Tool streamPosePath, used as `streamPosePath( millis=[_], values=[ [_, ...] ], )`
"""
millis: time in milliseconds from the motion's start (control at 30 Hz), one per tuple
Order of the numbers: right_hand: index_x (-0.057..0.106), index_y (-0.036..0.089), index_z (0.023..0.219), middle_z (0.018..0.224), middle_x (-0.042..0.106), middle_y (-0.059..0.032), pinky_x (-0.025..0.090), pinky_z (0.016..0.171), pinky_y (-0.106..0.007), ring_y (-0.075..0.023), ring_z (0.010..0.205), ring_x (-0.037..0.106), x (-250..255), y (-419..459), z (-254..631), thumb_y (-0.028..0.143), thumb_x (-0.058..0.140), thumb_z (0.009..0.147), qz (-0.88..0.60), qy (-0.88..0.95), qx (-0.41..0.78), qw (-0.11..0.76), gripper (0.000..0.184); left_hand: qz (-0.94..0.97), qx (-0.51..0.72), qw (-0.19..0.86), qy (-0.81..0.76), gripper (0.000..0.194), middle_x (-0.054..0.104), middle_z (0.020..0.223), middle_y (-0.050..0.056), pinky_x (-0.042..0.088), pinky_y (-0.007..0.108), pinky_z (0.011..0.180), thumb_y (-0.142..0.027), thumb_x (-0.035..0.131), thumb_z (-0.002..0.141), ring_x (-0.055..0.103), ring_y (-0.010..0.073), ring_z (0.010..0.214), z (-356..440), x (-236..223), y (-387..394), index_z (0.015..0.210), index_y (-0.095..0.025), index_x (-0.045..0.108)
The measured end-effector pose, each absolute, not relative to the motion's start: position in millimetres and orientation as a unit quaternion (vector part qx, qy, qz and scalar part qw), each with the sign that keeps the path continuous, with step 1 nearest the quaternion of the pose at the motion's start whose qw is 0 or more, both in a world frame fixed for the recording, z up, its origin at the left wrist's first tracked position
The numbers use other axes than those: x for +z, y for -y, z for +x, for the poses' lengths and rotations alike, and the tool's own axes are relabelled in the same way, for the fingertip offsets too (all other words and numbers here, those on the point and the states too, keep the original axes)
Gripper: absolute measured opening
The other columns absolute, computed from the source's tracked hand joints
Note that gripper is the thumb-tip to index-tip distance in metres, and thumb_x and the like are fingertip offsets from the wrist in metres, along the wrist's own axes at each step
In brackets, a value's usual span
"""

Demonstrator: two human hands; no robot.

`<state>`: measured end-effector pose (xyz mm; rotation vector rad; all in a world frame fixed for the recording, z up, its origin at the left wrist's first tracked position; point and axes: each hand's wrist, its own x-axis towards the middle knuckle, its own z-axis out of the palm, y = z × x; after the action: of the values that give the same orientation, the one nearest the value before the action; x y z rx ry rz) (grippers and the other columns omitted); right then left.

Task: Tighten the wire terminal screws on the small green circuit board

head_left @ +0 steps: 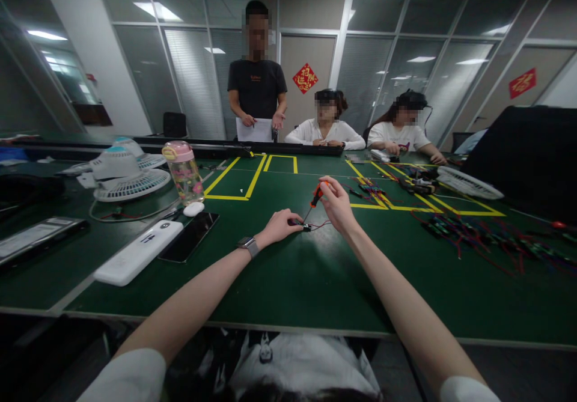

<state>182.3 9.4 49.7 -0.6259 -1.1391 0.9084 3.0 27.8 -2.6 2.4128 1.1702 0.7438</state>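
My right hand (336,201) is closed round the orange and black handle of a screwdriver (317,194). Its thin shaft slants down to the left, with the tip at a small wired circuit board (307,228). Pinched in the fingers of my left hand (282,226), this dark board is held low over the green table. My left fingers partly cover it, so its details are hard to make out. Thin red and dark wires (321,225) run from the board to the right, below my right hand. A watch (247,244) is on my left wrist.
On the left are a white phone-shaped device (139,252), a black phone (189,237), a pink-lidded bottle (184,173) and white fan parts (130,179). Wired boards (478,234) lie in a heap at right. Yellow tape (228,197) marks the green table (315,294). Several people are across it.
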Motion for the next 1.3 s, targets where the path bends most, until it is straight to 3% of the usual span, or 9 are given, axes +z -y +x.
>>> streamPosePath(
  millis=[300, 467, 567, 767, 967, 1133, 1300],
  values=[
    [0.072, 0.027, 0.101, 0.086, 0.073, -0.0017, 0.052, 0.081, -0.034, -0.0191, 0.086, 0.067, 47, -15, 187, 0.048, 0.081, 0.067, -0.274, 0.486, 0.441, 0.703, 0.040, 0.857, 0.266, 0.165, -0.409, 0.022, 0.062, 0.087, 0.002, 0.043, 0.025, 0.073, -0.038, 0.071, 0.085, 0.059, 0.0165, 0.080, 2, -10, -34, 0.102, -0.024, 0.077],
    [0.069, 0.030, 0.101, 0.092, 0.075, -0.0010, 0.053, 0.088, -0.037, -0.0201, 0.093, 0.070, 44, -16, 189, 0.050, 0.077, 0.073, -0.247, 0.494, 0.458, 0.696, 0.036, 0.856, 0.270, 0.164, -0.408, 0.021, 0.062, 0.087, 0.002, 0.043, 0.026, 0.073, -0.036, 0.071, 0.085, 0.059, 0.0168, 0.080, 2, -10, -33, 0.101, -0.023, 0.077],
    [0.068, 0.030, 0.100, 0.091, 0.074, -0.0008, 0.053, 0.083, -0.035, -0.0195, 0.092, 0.069, 44, -16, 188, 0.050, 0.076, 0.075, -0.245, 0.496, 0.454, 0.698, 0.034, 0.857, 0.271, 0.164, -0.407, 0.021, 0.062, 0.087, 0.002, 0.043, 0.026, 0.073, -0.037, 0.071, 0.086, 0.059, 0.0167, 0.080, 2, -11, -34, 0.101, -0.024, 0.077],
    [0.070, 0.028, 0.090, 0.069, 0.062, 0.0048, 0.050, 0.071, -0.028, -0.0130, 0.069, 0.059, 47, -13, 187, 0.045, 0.080, 0.070, -0.260, 0.497, 0.434, 0.705, 0.028, 0.859, 0.275, 0.163, -0.401, 0.022, 0.064, 0.089, 0.002, 0.042, 0.026, 0.074, -0.038, 0.071, 0.086, 0.058, 0.0167, 0.081, 1, -14, -37, 0.101, -0.024, 0.077],
    [0.068, 0.030, 0.102, 0.087, 0.070, 0.0004, 0.051, 0.077, -0.032, -0.0161, 0.080, 0.065, 48, -12, 186, 0.047, 0.075, 0.075, -0.245, 0.497, 0.480, 0.681, 0.033, 0.858, 0.275, 0.166, -0.402, 0.022, 0.063, 0.087, 0.002, 0.042, 0.026, 0.072, -0.038, 0.071, 0.086, 0.058, 0.0168, 0.079, 2, -11, -34, 0.101, -0.023, 0.077],
    [0.067, 0.029, 0.095, 0.085, 0.069, 0.0009, 0.050, 0.073, -0.030, -0.0160, 0.081, 0.063, 48, -11, 183, 0.049, 0.075, 0.074, -0.249, 0.496, 0.468, 0.688, 0.030, 0.856, 0.271, 0.164, -0.407, 0.021, 0.063, 0.087, 0.002, 0.042, 0.026, 0.073, -0.038, 0.071, 0.086, 0.058, 0.0168, 0.080, 3, -10, -33, 0.100, -0.023, 0.077],
    [0.069, 0.030, 0.090, 0.072, 0.057, 0.0049, 0.049, 0.070, -0.028, -0.0129, 0.069, 0.056, 47, -11, 184, 0.046, 0.077, 0.073, -0.264, 0.515, 0.430, 0.693, 0.025, 0.857, 0.264, 0.153, -0.414, 0.022, 0.063, 0.087, 0.002, 0.042, 0.027, 0.073, -0.039, 0.070, 0.086, 0.058, 0.0173, 0.081, 3, -9, -32, 0.100, -0.024, 0.077]
  ],
)
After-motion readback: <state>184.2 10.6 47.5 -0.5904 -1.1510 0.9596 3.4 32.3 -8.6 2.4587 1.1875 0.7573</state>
